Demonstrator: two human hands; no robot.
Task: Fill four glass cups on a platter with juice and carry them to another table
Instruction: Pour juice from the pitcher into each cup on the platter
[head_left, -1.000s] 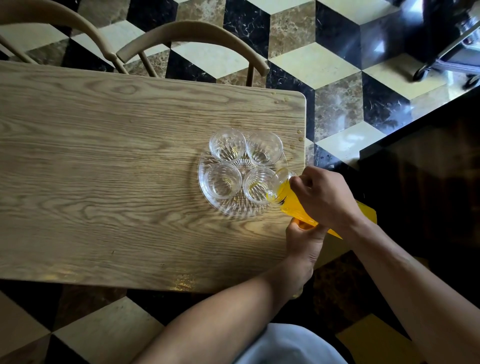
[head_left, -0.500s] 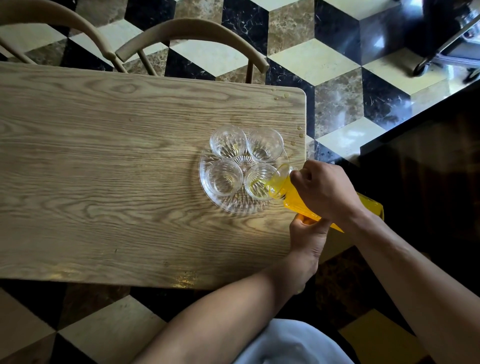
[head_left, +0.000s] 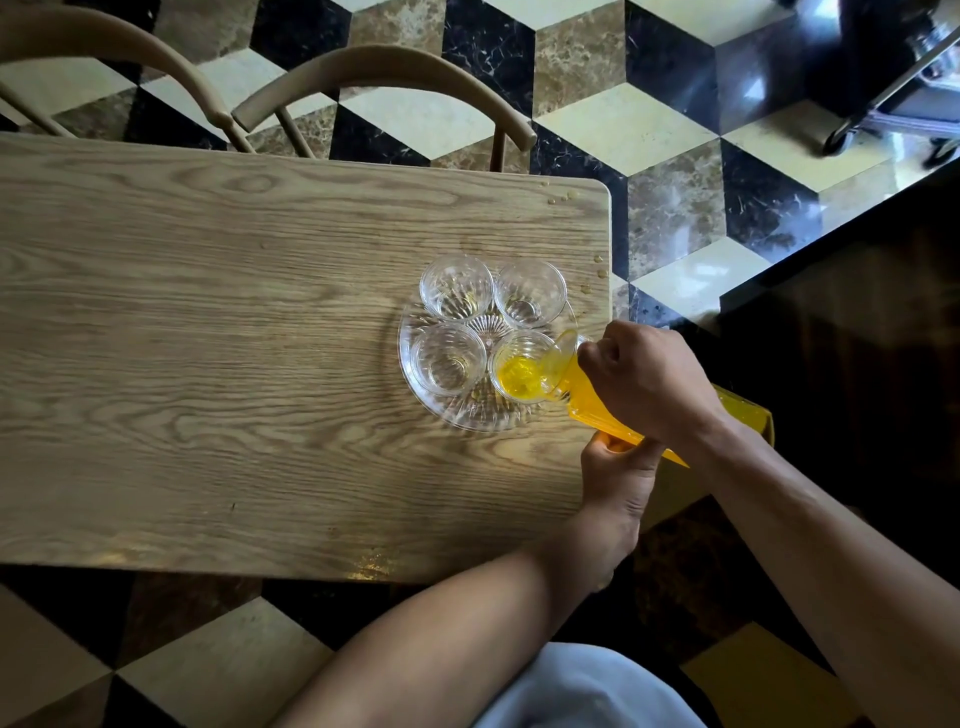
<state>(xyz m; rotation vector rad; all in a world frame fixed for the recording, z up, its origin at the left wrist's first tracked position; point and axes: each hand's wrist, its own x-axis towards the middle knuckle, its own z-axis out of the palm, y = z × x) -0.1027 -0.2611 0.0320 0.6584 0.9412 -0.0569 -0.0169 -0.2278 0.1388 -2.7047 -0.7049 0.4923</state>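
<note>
Orange juice (head_left: 519, 375) streams from a tilted glass pitcher (head_left: 582, 396) into the near-right cup (head_left: 524, 370) of four glass cups on a clear ribbed platter (head_left: 470, 413). The platter sits near the right end of the wooden table (head_left: 208, 364). The right hand (head_left: 647, 382) is clenched around the pitcher from above; the left hand (head_left: 618, 475) is closed on it from beneath. The other three cups look empty: near-left cup (head_left: 448, 358), far-left cup (head_left: 456, 287), far-right cup (head_left: 530, 293). Small droplets (head_left: 563, 197) dot the far-right corner of the table.

Clear ribbed glass platter (head_left: 470, 415) near table's right end. Four glass cups upright on it: near-right cup (head_left: 522, 371) holding yellow juice (head_left: 517, 375); other three unfilled. Tilted pitcher (head_left: 584, 395) spout over that cup.
</note>
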